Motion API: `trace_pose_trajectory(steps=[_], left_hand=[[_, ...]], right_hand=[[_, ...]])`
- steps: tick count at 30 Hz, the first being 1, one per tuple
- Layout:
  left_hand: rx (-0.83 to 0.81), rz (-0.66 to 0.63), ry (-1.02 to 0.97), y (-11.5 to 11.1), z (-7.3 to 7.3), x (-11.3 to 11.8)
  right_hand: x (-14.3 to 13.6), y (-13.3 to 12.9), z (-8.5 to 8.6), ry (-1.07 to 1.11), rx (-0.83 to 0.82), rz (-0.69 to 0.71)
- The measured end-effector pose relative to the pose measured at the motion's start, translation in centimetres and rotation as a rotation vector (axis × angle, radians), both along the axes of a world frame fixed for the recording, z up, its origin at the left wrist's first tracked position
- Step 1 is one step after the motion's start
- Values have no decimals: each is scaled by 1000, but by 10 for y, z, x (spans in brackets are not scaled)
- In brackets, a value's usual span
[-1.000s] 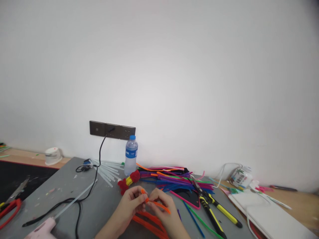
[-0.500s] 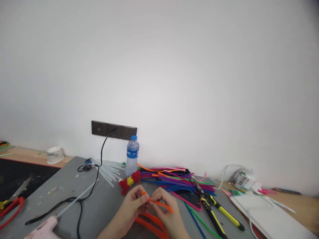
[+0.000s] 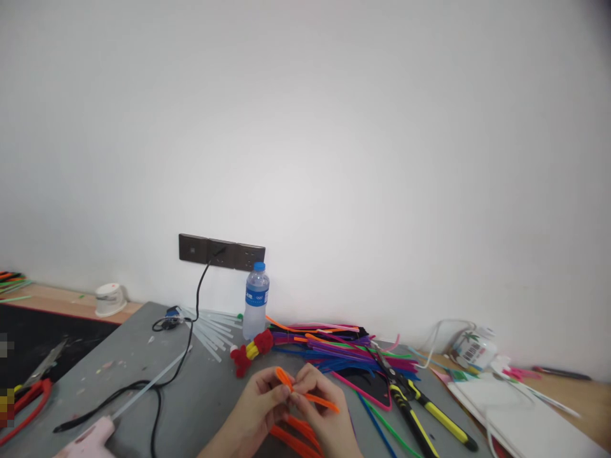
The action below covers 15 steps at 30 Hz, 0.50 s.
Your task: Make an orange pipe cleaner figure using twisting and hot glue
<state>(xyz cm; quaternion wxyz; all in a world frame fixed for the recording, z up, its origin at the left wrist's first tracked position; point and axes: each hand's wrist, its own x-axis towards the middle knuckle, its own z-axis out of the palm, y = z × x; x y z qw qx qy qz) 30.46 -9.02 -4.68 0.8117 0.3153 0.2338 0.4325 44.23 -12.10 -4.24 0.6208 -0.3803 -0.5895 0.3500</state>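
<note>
An orange pipe cleaner (image 3: pixel 322 402) runs between my two hands above the grey table mat. My left hand (image 3: pixel 263 402) pinches it near its upper end, which sticks up past the fingers. With thumb and fingers closed, my right hand (image 3: pixel 319 397) grips the same pipe cleaner, whose other end points out to the right. More orange pipe cleaners (image 3: pixel 298 436) lie below the hands, partly hidden by them. Just beyond my left hand rests a red and yellow fuzzy figure (image 3: pixel 251 352).
A water bottle (image 3: pixel 256 305) stands by the wall, beside a pile of coloured pipe cleaners (image 3: pixel 334 343). Yellow-black pliers (image 3: pixel 429 407) and a pink-edged phone (image 3: pixel 370 387) lie right. At left are a pink glue gun (image 3: pixel 90 439), a black cable (image 3: pixel 157 413) and red-handled scissors (image 3: pixel 33 397).
My right hand has closed in toward my left, and the fingertips now meet at the orange pipe cleaner. More of its upper end shows above my left fingers. The view has shifted slightly.
</note>
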Motion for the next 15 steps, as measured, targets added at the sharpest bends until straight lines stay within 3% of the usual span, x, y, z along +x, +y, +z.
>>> trace_pose_trajectory(steps=[8, 15], left_hand=[[31, 6, -5, 0, 3, -1], [41, 66, 63, 3, -7, 1]], right_hand=[[3, 2, -4, -59, -30, 20], [8, 1, -6, -320, -27, -104]])
